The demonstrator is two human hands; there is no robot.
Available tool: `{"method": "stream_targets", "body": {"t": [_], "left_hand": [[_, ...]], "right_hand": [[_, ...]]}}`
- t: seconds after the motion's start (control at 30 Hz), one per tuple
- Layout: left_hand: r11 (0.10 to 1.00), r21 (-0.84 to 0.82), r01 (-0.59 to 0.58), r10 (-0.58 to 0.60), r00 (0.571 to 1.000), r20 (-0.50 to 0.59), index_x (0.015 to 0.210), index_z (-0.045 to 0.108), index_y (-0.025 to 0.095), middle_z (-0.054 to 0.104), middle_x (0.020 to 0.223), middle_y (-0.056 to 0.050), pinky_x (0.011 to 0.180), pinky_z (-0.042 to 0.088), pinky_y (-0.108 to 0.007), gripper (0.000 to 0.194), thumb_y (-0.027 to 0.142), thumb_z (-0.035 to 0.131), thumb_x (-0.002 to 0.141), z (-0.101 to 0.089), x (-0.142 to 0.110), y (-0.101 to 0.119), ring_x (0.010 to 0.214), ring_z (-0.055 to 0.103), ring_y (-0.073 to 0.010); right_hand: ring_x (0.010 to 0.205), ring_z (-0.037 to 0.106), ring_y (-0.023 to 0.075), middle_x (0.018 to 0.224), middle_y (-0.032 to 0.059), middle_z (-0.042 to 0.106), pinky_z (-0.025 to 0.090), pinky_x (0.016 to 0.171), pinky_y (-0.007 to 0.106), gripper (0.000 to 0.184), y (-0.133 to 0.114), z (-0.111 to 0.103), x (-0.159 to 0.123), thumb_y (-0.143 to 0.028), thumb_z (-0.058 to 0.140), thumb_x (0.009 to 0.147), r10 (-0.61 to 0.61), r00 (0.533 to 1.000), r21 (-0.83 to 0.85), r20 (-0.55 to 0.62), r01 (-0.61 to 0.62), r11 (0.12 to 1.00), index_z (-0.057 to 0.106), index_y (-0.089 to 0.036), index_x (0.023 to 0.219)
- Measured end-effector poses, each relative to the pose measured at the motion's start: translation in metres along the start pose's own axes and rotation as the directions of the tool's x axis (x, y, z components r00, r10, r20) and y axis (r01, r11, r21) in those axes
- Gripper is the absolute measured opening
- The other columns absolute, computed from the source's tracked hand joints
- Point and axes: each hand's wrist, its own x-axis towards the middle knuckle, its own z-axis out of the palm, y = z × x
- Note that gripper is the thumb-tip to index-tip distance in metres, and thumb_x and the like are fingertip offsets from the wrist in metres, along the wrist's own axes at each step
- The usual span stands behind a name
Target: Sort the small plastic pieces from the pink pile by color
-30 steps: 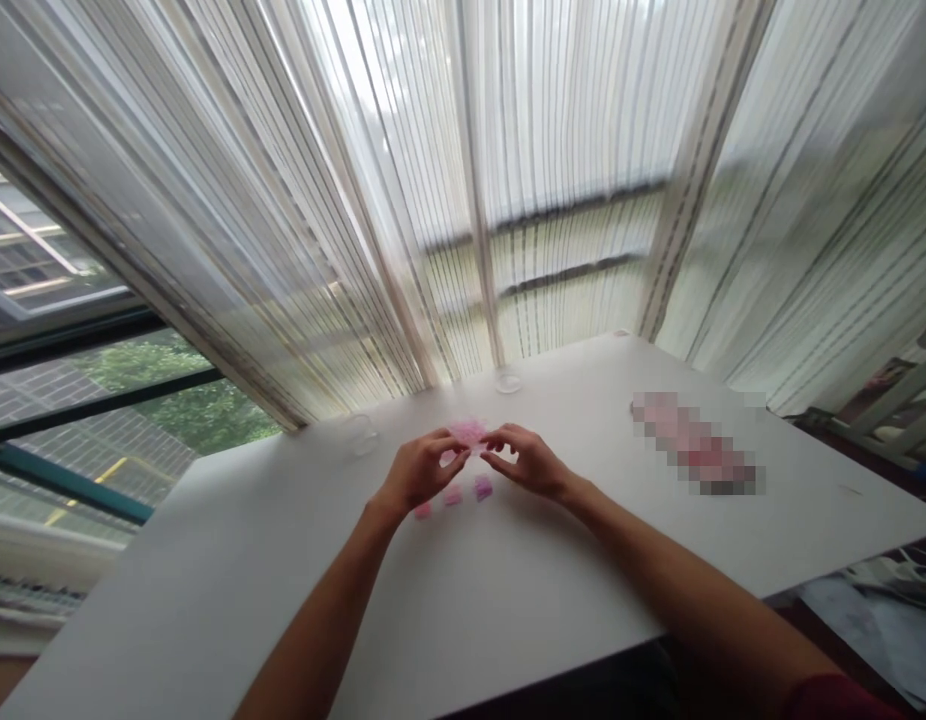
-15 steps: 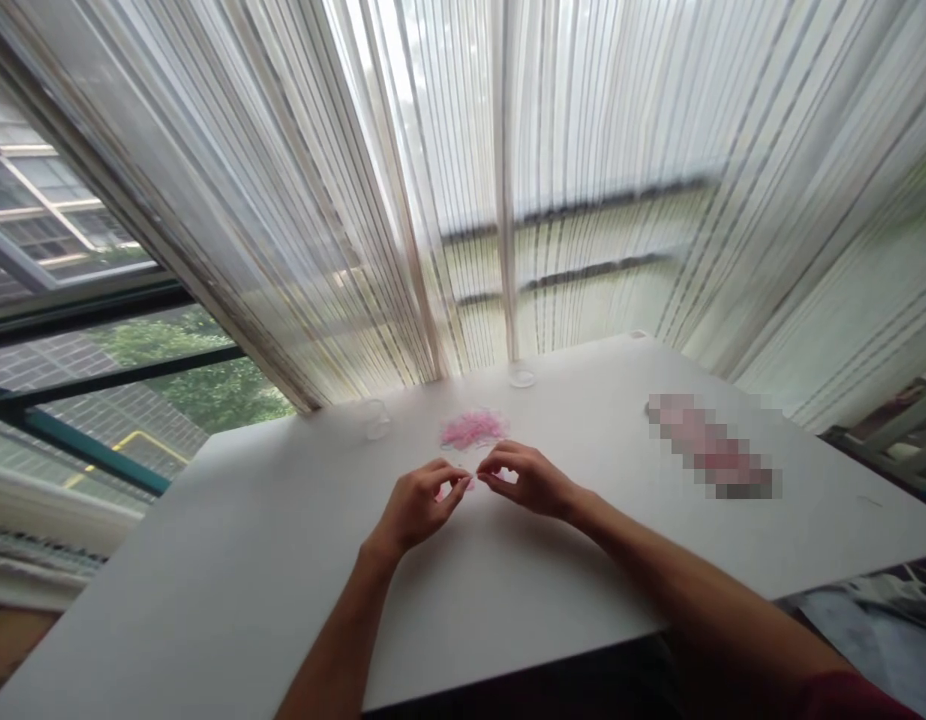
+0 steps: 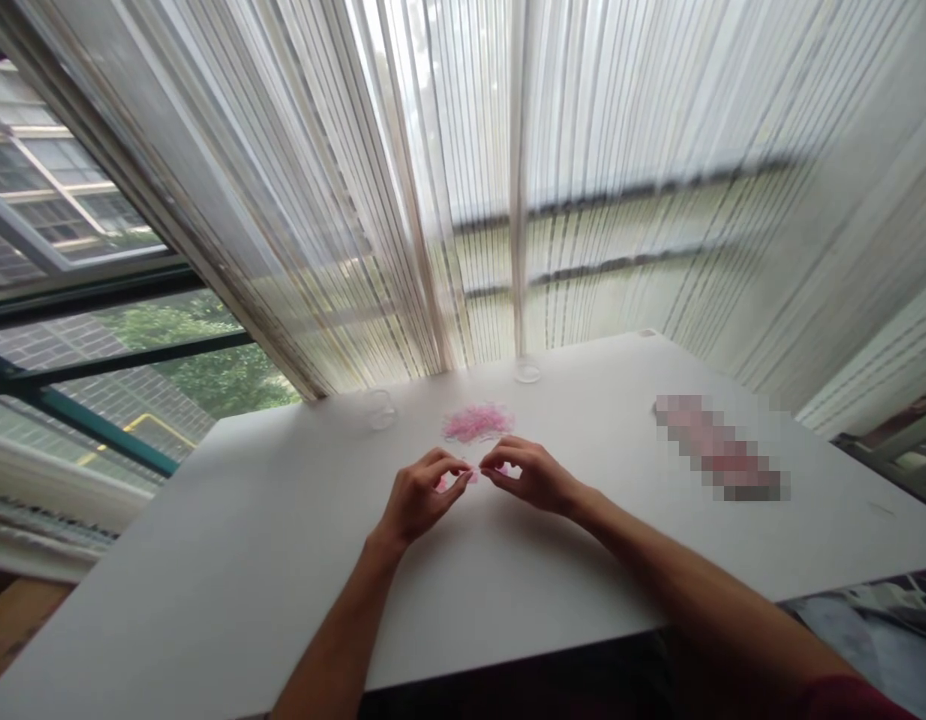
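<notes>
"What did the hands have?"

"The left hand and right hand faced each other, curled and pinched in around a pink bit. I couldn't tell whether they actually gripped it."

"Where was the rest of the pink?"

"A pink tuft lay just beyond them, on the table, its long axis running crosswise. The right hand was slightly nearer."

"And farther out?"

"A clear cup stood left of the tuft and another cup farther right. A blurred patch lay well off to the right, and a curtain hung behind."
</notes>
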Motion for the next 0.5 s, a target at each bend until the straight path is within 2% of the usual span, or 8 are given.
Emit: {"method": "stream_targets", "body": {"t": [0.5], "left_hand": [[0.999, -0.028, -0.019, 0.018, 1.0, -0.002, 0.089, 0.07, 0.022, 0.065, 0.083, 0.0, 0.06, 0.045, -0.019, 0.011, 0.027, 0.06, 0.088, 0.0032, -0.0003, -0.0004, 0.062, 0.054, -0.0077]], "right_hand": [[0.07, 0.056, 0.0132, 0.077, 0.0021, 0.062, 0.048, 0.067, 0.025, 0.008, 0.0039, 0.0001, -0.0023, -0.014, 0.06, 0.083, 0.017, 0.999, 0.012, 0.029, -0.018, 1.0, 0.065, -0.02, 0.083]]}}
